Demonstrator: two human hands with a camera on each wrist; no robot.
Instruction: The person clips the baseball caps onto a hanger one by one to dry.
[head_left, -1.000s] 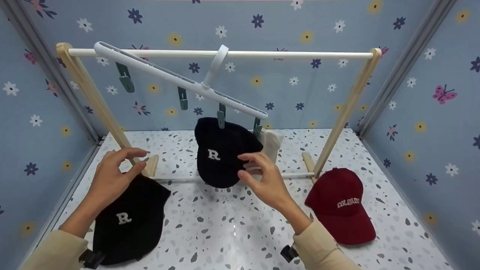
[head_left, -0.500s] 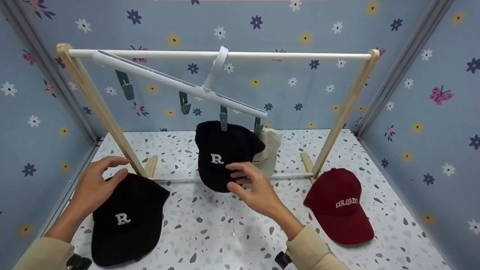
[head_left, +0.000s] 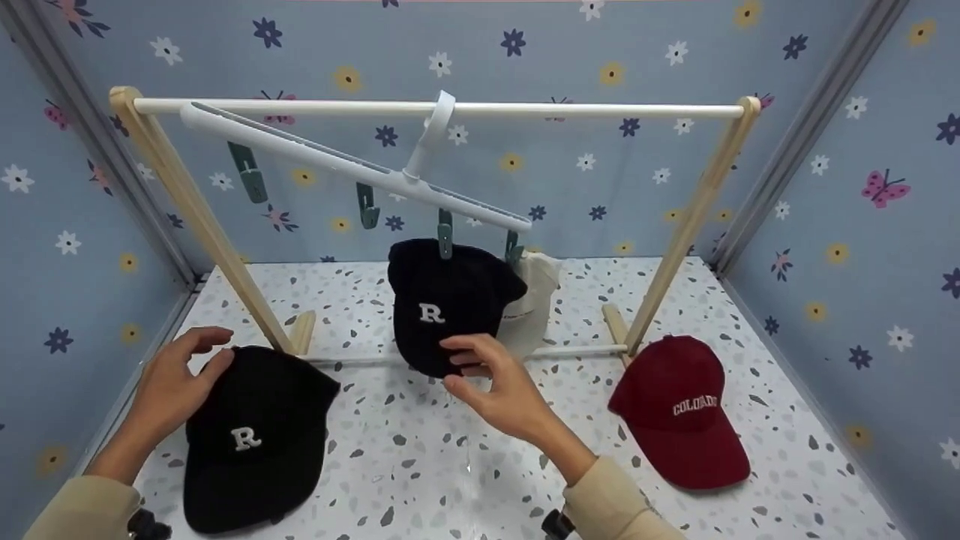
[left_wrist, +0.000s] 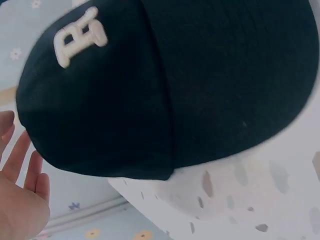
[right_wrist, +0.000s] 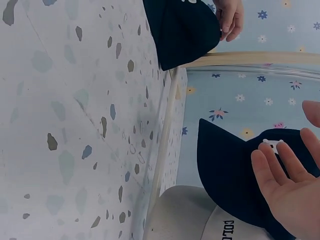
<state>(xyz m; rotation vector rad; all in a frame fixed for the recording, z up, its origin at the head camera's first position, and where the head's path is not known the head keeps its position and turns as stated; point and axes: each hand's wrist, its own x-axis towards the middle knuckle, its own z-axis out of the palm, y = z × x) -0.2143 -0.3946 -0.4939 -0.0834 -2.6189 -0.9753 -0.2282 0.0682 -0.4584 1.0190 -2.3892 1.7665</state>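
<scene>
A black cap with a white R [head_left: 262,442] lies on the speckled surface at the left. My left hand [head_left: 169,382] is at its crown, fingers loosely bent; whether they touch the cap I cannot tell. A second black R cap [head_left: 446,289] hangs from a green clip [head_left: 445,236] on a white hanger [head_left: 322,156], which tilts down to the right. Before its brim is my right hand [head_left: 495,390], fingers apart and loosely bent, holding nothing. Behind that cap a cream cap [head_left: 536,300] hangs from the end clip [head_left: 513,247].
The hanger's hook sits over the white rod [head_left: 600,110] of a wooden-legged rack. Two clips on the hanger's left half, including the outer clip [head_left: 251,180], hold nothing. A dark red COLORADO cap [head_left: 682,420] lies at the right. Flower-patterned walls [head_left: 570,45] enclose the surface.
My left hand has moved left and down to the lying black cap's crown. My right hand has moved left and down along the hanging cap. The hanger has swung slightly.
</scene>
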